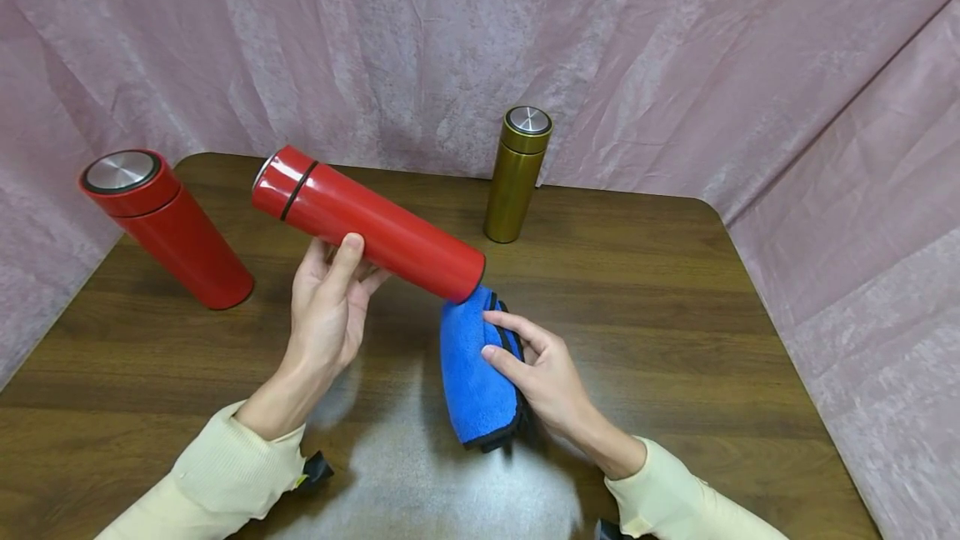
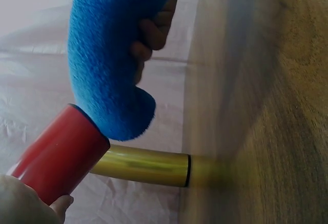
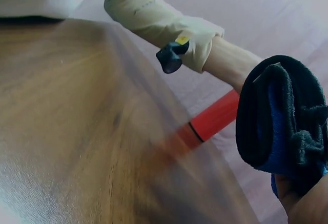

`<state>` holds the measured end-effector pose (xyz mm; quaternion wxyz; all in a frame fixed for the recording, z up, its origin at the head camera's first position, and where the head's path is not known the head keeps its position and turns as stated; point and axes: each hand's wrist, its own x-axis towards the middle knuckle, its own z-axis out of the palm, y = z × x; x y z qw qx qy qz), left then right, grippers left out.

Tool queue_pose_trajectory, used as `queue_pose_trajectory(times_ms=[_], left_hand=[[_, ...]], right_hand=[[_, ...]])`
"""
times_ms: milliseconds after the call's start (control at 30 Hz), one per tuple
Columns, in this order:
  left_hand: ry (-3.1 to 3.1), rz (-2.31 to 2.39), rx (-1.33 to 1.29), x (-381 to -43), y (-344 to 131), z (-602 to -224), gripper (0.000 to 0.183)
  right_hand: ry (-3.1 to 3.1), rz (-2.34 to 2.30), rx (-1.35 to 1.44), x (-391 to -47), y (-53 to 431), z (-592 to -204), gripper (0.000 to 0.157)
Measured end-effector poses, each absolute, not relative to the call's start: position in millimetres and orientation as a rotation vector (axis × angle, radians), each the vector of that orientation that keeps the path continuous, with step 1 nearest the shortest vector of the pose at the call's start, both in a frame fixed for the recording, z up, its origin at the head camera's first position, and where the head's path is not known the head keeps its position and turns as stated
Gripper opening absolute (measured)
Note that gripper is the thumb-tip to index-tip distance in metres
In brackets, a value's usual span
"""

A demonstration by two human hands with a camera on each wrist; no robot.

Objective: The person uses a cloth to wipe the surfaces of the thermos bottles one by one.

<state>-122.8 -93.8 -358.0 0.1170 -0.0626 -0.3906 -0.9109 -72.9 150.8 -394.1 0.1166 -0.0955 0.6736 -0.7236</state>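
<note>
My left hand (image 1: pixel 330 307) grips a glossy red thermos bottle (image 1: pixel 382 227) around its middle, thumb along the near side. The bottle is tilted above the table, its lid end up to the left and its base down to the right. In my right hand (image 1: pixel 543 369) is a folded blue cloth (image 1: pixel 476 373) with black edging, pinched between thumb and fingers. The cloth's upper end meets the bottle's base, as the left wrist view shows with the fuzzy blue cloth (image 2: pixel 102 55) against the red base (image 2: pixel 72 147). The right wrist view shows the cloth's rolled, layered end (image 3: pixel 279 116).
A second red thermos (image 1: pixel 180 232) with a silver lid top stands at the table's left. Farther back, right of centre, stands a gold thermos (image 1: pixel 513 182). The brown wooden table (image 1: pixel 675 340) reaches back to pink curtains (image 1: pixel 450 40).
</note>
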Motion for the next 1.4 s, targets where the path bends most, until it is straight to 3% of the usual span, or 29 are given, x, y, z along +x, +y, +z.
queue_pose_trajectory(times_ms=[400,1000,1400], left_hand=[[-1.124,-2.669,-0.137,-124,-93,-358,0.030],[-1.190,-2.715,-0.141,-117,-94,-361,0.030],[-1.222,-2.690,-0.162,-114,-97,-366,0.030]], right_hand=[[2.106,-2.218,-0.389,-66,161,-383,0.042],[2.124,-2.303,-0.249,-76,166,-379,0.042],[2.362,-2.055,-0.364,-88,161,-386,0.040]])
